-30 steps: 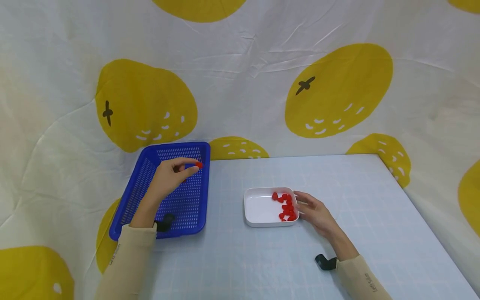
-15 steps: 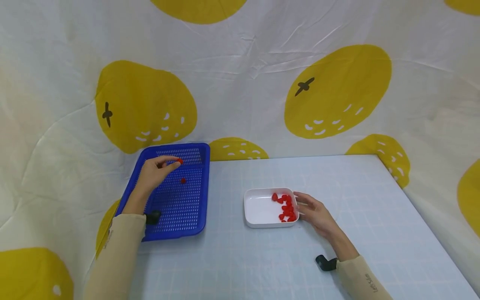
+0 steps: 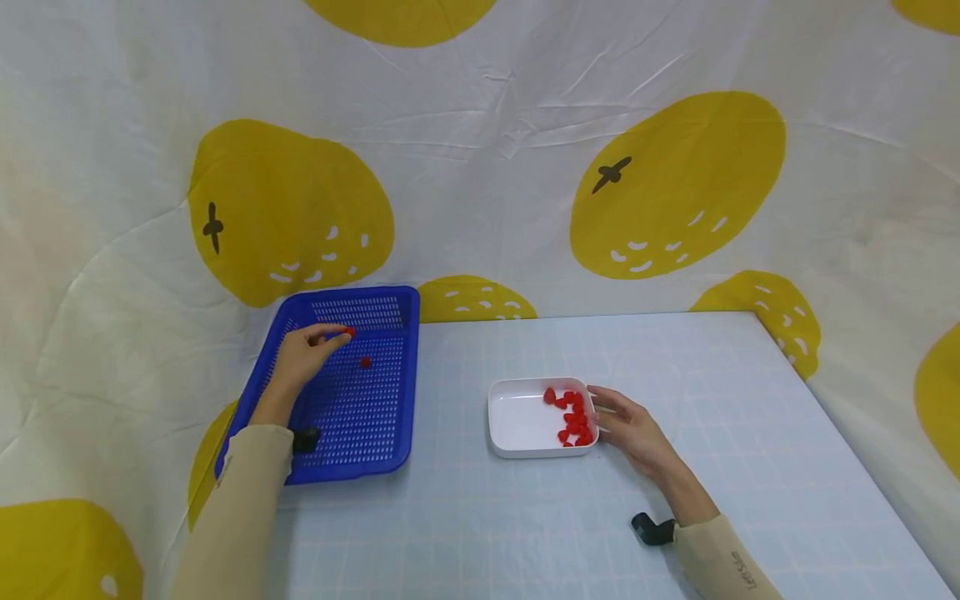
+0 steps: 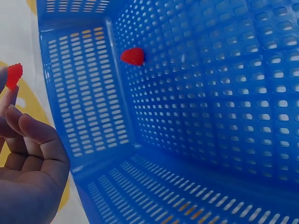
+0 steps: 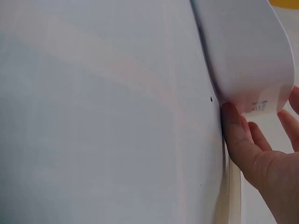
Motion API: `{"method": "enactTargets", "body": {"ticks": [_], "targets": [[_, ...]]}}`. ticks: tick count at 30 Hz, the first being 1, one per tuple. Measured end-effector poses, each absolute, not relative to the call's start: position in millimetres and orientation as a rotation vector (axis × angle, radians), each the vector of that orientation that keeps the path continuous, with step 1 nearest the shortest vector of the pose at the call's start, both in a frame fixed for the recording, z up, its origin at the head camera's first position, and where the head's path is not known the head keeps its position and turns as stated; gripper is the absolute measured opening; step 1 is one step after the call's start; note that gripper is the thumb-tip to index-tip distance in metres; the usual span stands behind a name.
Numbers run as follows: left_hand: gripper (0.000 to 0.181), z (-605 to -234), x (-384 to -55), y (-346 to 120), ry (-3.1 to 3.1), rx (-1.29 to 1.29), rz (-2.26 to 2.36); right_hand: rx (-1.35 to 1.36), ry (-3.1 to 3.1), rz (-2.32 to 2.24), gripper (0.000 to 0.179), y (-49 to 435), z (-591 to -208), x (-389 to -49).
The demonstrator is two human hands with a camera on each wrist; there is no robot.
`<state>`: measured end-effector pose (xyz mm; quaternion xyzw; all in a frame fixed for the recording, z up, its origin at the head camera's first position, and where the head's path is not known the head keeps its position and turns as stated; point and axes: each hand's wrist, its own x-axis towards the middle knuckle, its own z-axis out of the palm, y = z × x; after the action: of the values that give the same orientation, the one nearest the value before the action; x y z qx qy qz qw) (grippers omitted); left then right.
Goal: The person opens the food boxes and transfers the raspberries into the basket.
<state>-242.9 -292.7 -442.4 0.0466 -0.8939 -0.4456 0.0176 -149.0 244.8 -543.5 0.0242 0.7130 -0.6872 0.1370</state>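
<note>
In the head view my left hand (image 3: 300,357) is over the far part of a blue perforated basket (image 3: 411,392). Thumb and fingertip pinch a small red bumpy raspberry (image 4: 15,76). A second raspberry (image 4: 134,56) lies on the basket's floor, a little apart from the hand. My right hand (image 3: 636,433) rests at the right end of a shallow white tray (image 3: 517,421), its fingers and thumb touching the outer wall. Several red raspberries (image 3: 576,417) are bunched at that end of the tray, some touching each other.
Both containers stand on a pale checked tabletop (image 3: 450,517), the basket at the left and the tray near the middle. Behind the table hangs a white cloth (image 3: 487,192) printed with large yellow fruit shapes. A dark wrist camera (image 3: 652,529) sits below the right hand.
My left hand has moved left over the basket with the pinched raspberry, then dipped slightly. The raspberry on the basket floor came into clear sight. The right hand and tray stayed put.
</note>
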Motion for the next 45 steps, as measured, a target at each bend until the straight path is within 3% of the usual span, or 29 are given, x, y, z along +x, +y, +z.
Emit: {"method": "enactTargets", "body": {"ticks": [19,45], "targets": [[0.055,-438,-235,-282,-2.780,0.131,-1.285,0.063,2.056,-1.997,0.056,243,-540,-148],[0.039,-388,-218,-169,-2.764,-0.451,-1.481,0.060,2.053,-2.001,0.056,245,-542,-149]]}}
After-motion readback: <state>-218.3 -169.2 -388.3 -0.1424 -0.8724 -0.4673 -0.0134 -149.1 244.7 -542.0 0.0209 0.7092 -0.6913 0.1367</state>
